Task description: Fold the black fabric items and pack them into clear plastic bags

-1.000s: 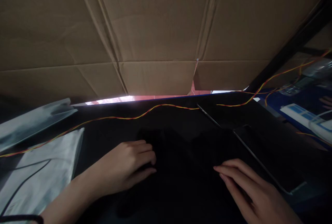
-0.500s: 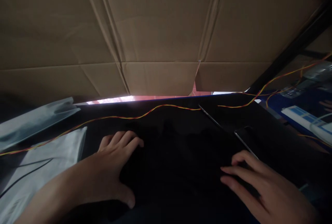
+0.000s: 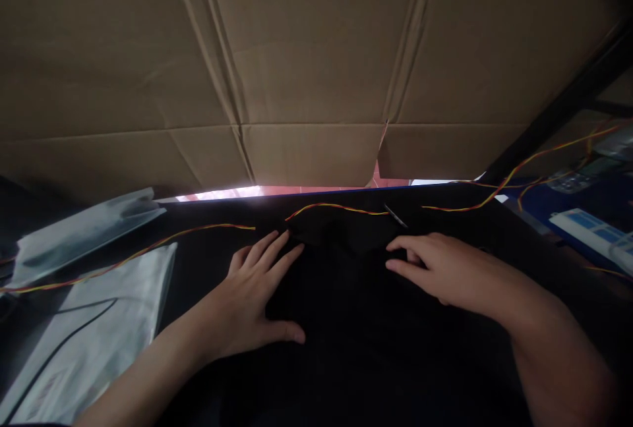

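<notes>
A dark black cloth [image 3: 346, 321] lies spread over the black table in front of me; its folds are hard to make out in the dim light. My left hand [image 3: 252, 295] lies flat on it with fingers stretched toward the far edge, thumb out to the right. My right hand [image 3: 440, 269] rests on the cloth further right, fingers curled slightly and pointing left, near a thin dark rod [image 3: 395, 216]. A red-and-yellow twisted wire [image 3: 336, 206] runs across the table's far edge just beyond both hands.
A large cardboard box [image 3: 306, 64] looms over the far side. Two silvery plastic bags [image 3: 84, 341] lie at the left. At the right sit a black frame bar [image 3: 558, 111], more wire and a white-and-blue item [image 3: 588, 229].
Both hands have slid forward over the cloth toward the far edge. The left hand flattened from a curled grip. The flat black panel at the right is now covered or out of sight.
</notes>
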Available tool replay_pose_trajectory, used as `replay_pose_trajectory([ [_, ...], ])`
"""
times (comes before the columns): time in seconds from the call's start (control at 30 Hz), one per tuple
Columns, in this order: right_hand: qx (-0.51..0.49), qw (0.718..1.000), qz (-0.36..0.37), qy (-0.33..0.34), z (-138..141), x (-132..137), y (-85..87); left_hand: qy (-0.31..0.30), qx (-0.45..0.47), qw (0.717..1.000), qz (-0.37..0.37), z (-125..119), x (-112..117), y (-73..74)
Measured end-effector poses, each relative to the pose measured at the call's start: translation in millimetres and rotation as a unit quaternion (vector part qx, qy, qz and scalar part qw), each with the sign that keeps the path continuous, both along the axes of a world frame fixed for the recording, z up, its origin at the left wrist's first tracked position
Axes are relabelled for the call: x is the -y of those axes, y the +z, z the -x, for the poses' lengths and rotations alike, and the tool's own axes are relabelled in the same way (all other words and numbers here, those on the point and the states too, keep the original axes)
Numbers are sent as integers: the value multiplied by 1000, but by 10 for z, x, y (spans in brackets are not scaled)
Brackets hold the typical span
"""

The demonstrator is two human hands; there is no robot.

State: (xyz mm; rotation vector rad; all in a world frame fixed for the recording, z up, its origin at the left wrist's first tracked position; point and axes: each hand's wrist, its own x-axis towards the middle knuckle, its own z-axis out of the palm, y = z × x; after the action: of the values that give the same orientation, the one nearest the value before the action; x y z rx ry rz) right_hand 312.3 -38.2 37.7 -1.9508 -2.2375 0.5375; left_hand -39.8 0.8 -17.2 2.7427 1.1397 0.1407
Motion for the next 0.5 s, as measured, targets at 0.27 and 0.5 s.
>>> replay_pose_trajectory([
  [0.27,48,996,-65,-41,57,-281,-98,8,3,999,-36,100,9,-27],
  [0.5,-112,976,-60,175,324,-224,-234,-39,39,997,-46,-54,-19,25],
])
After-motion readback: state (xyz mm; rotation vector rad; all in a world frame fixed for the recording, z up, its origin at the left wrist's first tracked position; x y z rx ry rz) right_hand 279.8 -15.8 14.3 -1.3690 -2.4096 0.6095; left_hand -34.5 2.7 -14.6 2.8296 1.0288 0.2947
